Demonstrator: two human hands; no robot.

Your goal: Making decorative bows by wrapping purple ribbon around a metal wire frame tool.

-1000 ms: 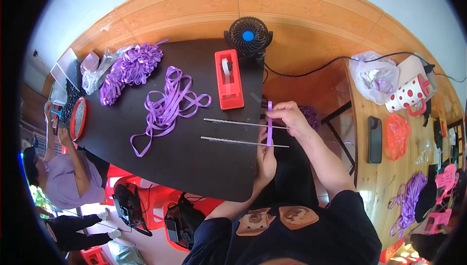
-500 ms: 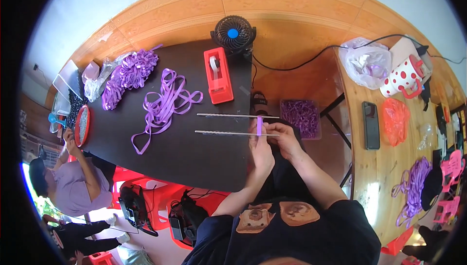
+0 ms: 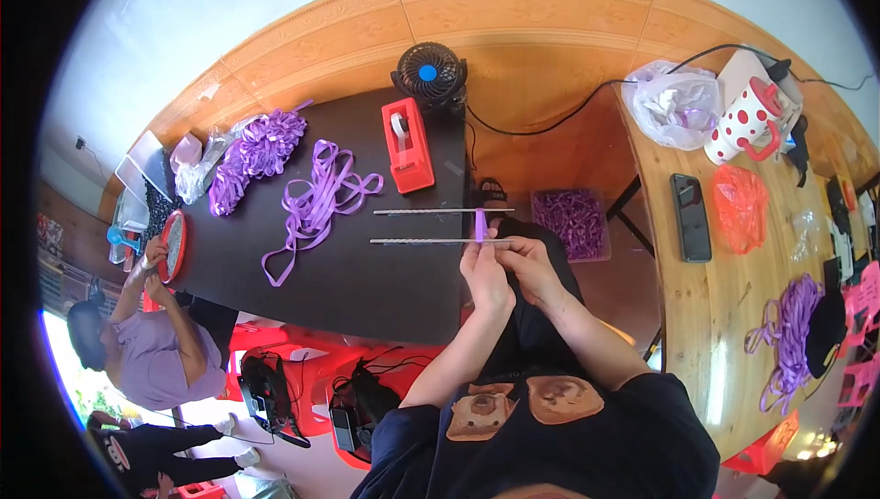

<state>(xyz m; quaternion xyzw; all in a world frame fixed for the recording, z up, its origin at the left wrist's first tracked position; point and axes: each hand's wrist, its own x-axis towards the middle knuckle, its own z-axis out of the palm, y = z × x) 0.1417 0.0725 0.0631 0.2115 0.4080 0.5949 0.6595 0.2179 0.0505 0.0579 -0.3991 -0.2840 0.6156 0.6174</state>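
Observation:
Two thin metal rods, a far one (image 3: 417, 211) and a near one (image 3: 412, 241), lie parallel and jut past the right edge of the dark table. A short band of purple ribbon (image 3: 479, 225) spans both rods near that edge. My left hand (image 3: 489, 286) is closed, its thumb and fingertips pinching the ribbon at the near rod. Close against it, my right hand (image 3: 535, 272) is closed too, fingertips at the ribbon and the near rod's end. Exactly what sits between the right fingertips is partly hidden.
On the dark table lie loose purple ribbon (image 3: 321, 197), a ribbon heap (image 3: 261, 155), a red tape dispenser (image 3: 408, 151) and a black fan (image 3: 428, 73). A tub of purple pieces (image 3: 570, 224) stands below. A phone (image 3: 691, 218) rests on the wooden table; another person (image 3: 160, 352) sits left.
The view has shifted slightly. My hands stay together at the near rod, the fingers gathered closer, and the ribbon band still spans both rods.

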